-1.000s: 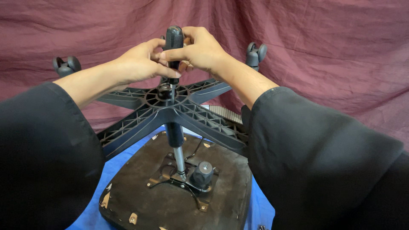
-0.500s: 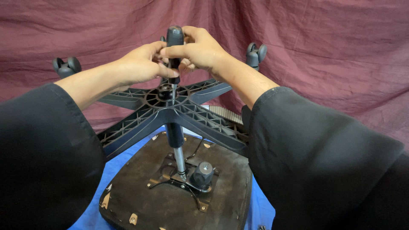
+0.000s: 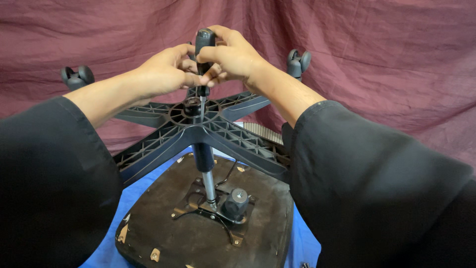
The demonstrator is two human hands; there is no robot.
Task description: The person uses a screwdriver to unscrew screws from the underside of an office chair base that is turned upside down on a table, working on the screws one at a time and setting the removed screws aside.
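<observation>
I see both hands clamped on the screwdriver [image 3: 204, 49]: right hand [image 3: 233, 54] on top, left hand [image 3: 166, 72] beside it. Below the grip its tip probably sits in the hub [image 3: 194, 106]; seat [image 3: 208, 228] underneath.

Place: a makeshift repair or assembly spot, not a fitted workshop.
Backdrop: a wrinkled maroon cloth [image 3: 377, 59] hangs behind everything.
Ground cover: a blue sheet [image 3: 302, 243] lies underneath.
Work piece: an upturned office chair [image 3: 208, 223], star base [image 3: 223, 134] uppermost.
</observation>
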